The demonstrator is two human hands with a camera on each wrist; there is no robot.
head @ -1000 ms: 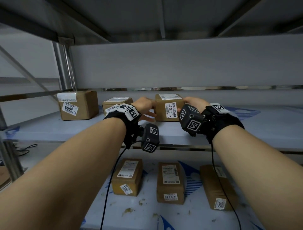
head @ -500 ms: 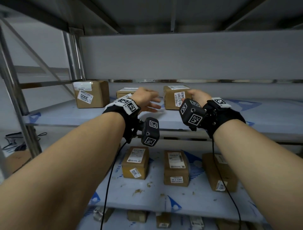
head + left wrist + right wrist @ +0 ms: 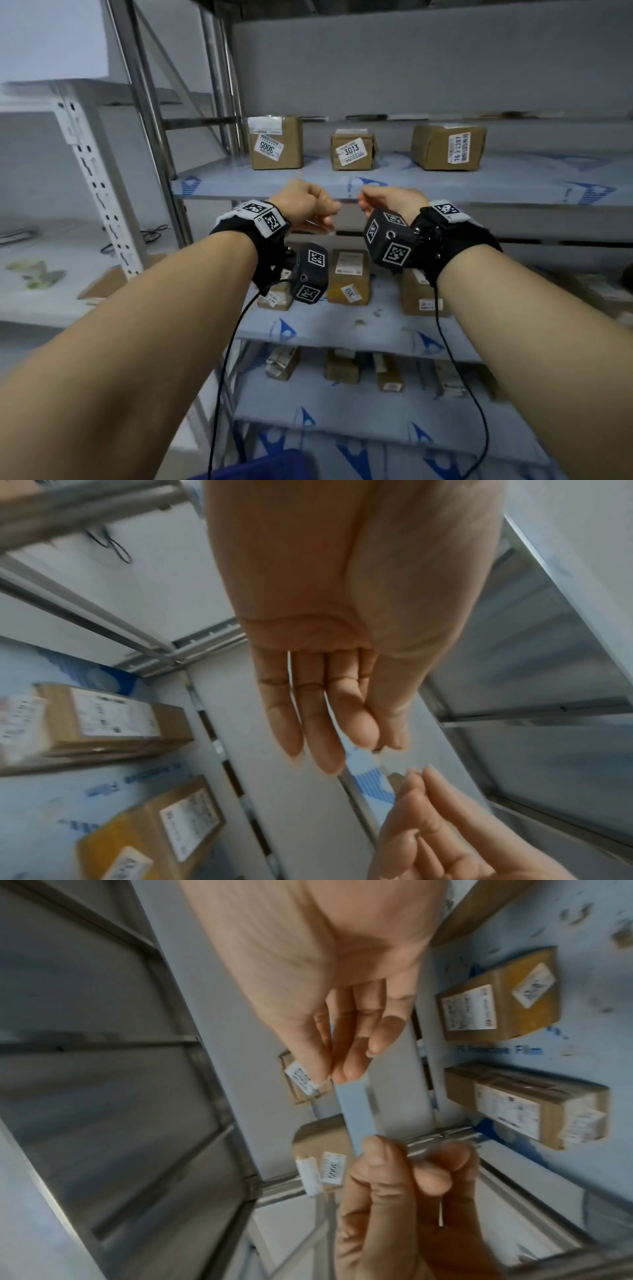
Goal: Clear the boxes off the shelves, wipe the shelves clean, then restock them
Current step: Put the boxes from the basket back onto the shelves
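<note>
a: where are the boxes?
b: three boxes [image 3: 354, 145] stand in a row on the upper shelf [image 3: 445, 180], untouched.
a: and the hands?
b: left hand [image 3: 305, 205] and right hand [image 3: 390, 202] hang loosely curled, holding nothing, just before the shelf's edge.

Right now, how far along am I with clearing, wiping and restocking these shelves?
Done, it seems: the top shelf holds three boxes in a tidy row, 3005, 3013 and 76-3-2307. In hand: nothing; left hand and right hand hover empty before it. Left: the middle shelf carries parcels and crumbs, so it likely needs clearing and wiping; the bottom shelf is stocked too.
</note>
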